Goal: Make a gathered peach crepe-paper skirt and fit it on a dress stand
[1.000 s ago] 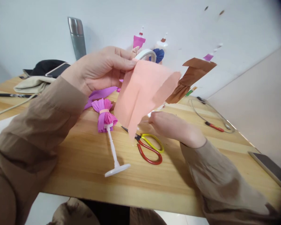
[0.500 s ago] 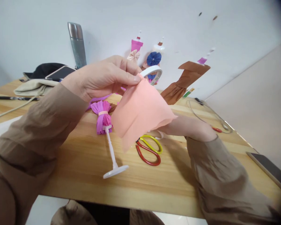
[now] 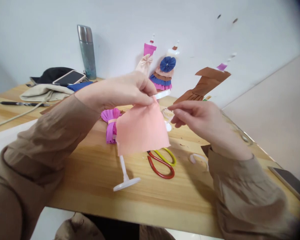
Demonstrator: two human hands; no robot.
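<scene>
My left hand (image 3: 135, 88) pinches the gathered top edge of a peach sheet of crepe paper (image 3: 142, 130), which hangs down and flares out. A white tape roll (image 3: 163, 94), seen nearly edge-on, sticks out past the thumb of the same hand. To the right of the paper, my right hand (image 3: 197, 116) has its thumb and fingers drawn together, apart from the sheet; whatever may be between them cannot be made out. Partly behind the paper lies a purple pleated paper dress (image 3: 111, 125) with a peach band, on a white stand (image 3: 126, 181) tipped over on the table.
Scissors (image 3: 162, 173) with red and yellow handles lie below the paper. Dressed paper figures stand by the wall, one in blue ruffles (image 3: 162, 78), one in brown (image 3: 202, 83). A thermos (image 3: 87, 50), a phone (image 3: 70, 77) and a pen (image 3: 22, 104) are left; another phone (image 3: 290, 181) is right.
My right hand has come out from behind the peach paper to its right side. My left hand has lowered slightly, and the tape roll has turned edge-on.
</scene>
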